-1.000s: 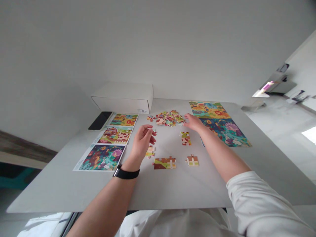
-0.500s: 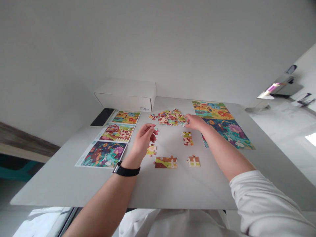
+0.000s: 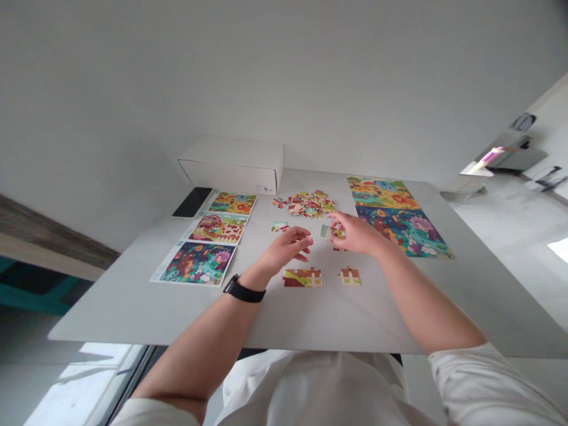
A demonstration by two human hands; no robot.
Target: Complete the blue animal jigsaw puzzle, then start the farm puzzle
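My right hand [image 3: 350, 231] pinches a pale green puzzle piece [image 3: 324, 231] in front of the pile. Beneath its fingers lies a cow-patterned puzzle section [image 3: 339, 248], mostly covered. My left hand [image 3: 290, 245], wearing a black wristband, hovers with loosely curled fingers apart and nothing in them. Behind it rests a green and white puzzle piece [image 3: 279, 226]. A joined brown and green puzzle strip [image 3: 302, 278] lies nearer me, with a fence piece [image 3: 350, 276] to its right. The heap of puzzle pieces [image 3: 310, 203] sits beyond both hands.
On the left are a sheet with three pictures [image 3: 197, 262] and a black phone [image 3: 192, 202]. A white box [image 3: 231, 168] stands against the wall. Two-picture artwork [image 3: 399, 222] lies to the right on the white table [image 3: 213, 322].
My right hand has come away from the pile toward me with the pale green puzzle piece. My left hand has moved right, toward the middle. The view has shifted slightly.
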